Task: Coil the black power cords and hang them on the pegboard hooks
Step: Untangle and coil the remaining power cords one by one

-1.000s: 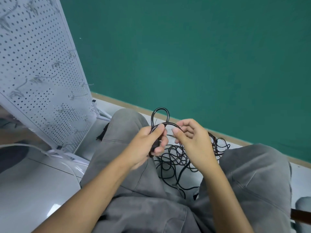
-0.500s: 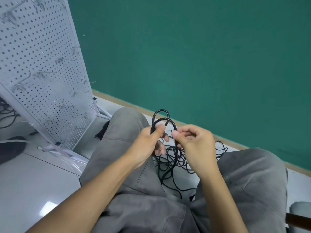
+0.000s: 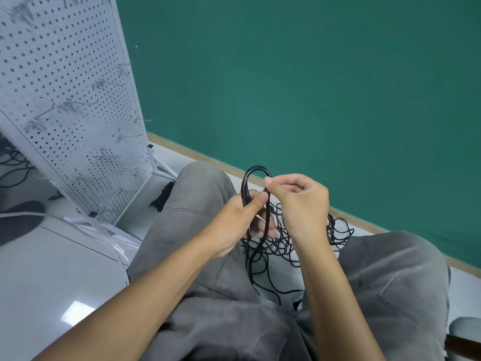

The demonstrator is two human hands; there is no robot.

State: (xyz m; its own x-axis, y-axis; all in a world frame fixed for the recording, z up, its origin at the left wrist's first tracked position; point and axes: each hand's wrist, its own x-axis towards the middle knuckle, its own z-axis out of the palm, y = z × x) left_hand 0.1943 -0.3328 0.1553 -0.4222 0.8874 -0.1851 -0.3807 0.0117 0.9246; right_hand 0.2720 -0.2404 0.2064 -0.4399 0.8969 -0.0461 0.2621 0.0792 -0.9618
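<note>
A black power cord [image 3: 253, 171] stands in a narrow loop above my two hands, between my knees. My left hand [image 3: 239, 222] grips the gathered strands of this loop, thumb pressed on top. My right hand [image 3: 299, 204] pinches a strand at the loop's right side with thumb and forefinger. The remaining cord [image 3: 283, 246] lies in a loose tangle on the floor below my hands. The white pegboard [image 3: 65, 100] leans at the left, with several metal hooks [image 3: 75, 105] sticking out of it.
My grey trouser legs [image 3: 197, 204] frame the tangle on both sides. A green wall [image 3: 312, 87] with a tan skirting runs behind. More black cables [image 3: 13, 165] lie behind the pegboard at the far left. The floor is pale and glossy.
My right hand has risen along the loop's right side to near its top, and the loop now stands taller and narrower. The view has shifted slightly.
</note>
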